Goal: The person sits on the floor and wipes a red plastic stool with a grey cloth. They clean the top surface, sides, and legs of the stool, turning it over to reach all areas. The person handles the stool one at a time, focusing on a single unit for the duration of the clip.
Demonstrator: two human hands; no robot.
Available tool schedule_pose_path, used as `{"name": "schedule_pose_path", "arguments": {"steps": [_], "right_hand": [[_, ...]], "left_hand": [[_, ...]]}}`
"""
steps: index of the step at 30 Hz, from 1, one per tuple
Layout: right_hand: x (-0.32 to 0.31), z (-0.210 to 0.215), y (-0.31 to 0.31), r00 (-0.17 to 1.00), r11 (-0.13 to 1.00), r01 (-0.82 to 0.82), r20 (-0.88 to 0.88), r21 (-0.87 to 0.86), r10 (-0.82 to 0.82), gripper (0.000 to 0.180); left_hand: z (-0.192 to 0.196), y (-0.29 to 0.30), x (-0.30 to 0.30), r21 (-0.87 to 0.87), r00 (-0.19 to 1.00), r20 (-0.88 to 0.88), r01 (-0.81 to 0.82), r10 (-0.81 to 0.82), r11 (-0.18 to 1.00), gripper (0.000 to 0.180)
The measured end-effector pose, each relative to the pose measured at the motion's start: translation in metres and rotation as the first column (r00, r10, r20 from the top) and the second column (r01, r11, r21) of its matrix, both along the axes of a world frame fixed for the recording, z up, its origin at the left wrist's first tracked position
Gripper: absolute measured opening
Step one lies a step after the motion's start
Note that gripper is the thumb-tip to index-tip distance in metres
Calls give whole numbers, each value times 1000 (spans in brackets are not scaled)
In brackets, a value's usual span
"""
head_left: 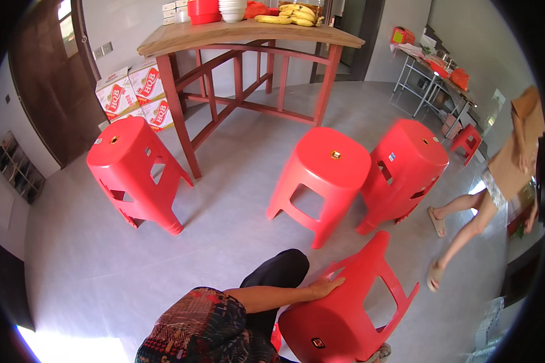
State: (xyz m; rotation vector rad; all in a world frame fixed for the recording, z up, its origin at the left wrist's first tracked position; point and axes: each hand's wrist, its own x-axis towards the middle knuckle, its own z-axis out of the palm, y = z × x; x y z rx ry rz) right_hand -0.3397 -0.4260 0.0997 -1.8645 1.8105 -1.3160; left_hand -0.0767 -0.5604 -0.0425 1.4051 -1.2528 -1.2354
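Note:
A red plastic stool (339, 314) is tipped on its side in front of me, its seat toward me and its legs pointing up and away. My left hand (326, 288) grips its side near one leg, fingers laid over the plastic. At the lower edge, a small greyish, cloth-like patch (379, 353) touches the stool where my right hand may be; its fingers cannot be made out. Just beyond stand two upright red stools, one nearer the middle (330, 163) and one to its right (409, 163). Another red stool (130, 160) stands upright at left.
A wooden table (242, 35) ahead carries bananas (293, 14), stacked white bowls (232, 9) and a red basin (204, 11). Cartons (116, 97) are stacked beside it. A person (496, 163) walks at right, near a cluttered side table (433, 69) and a small red stool (467, 144).

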Motion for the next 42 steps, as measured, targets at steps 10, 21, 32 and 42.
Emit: {"name": "schedule_pose_path", "arguments": {"steps": [10,21,32,42], "right_hand": [[-42,-55,-32,926,984,-45,377,173,-24,34],[-106,-99,-143,944,954,-91,331,286,-9,39],[-94,-117,-170,921,925,-168,390,340,24,47],[-5,-21,-15,963,966,76,-269,248,-6,55]], "left_hand": [[26,28,19,133,968,-148,222,-202,966,66],[63,42,32,325,955,-212,267,-205,907,80],[11,22,21,18,986,-168,-13,16,1000,64],[47,26,14,286,931,-304,291,-201,913,45]]}}
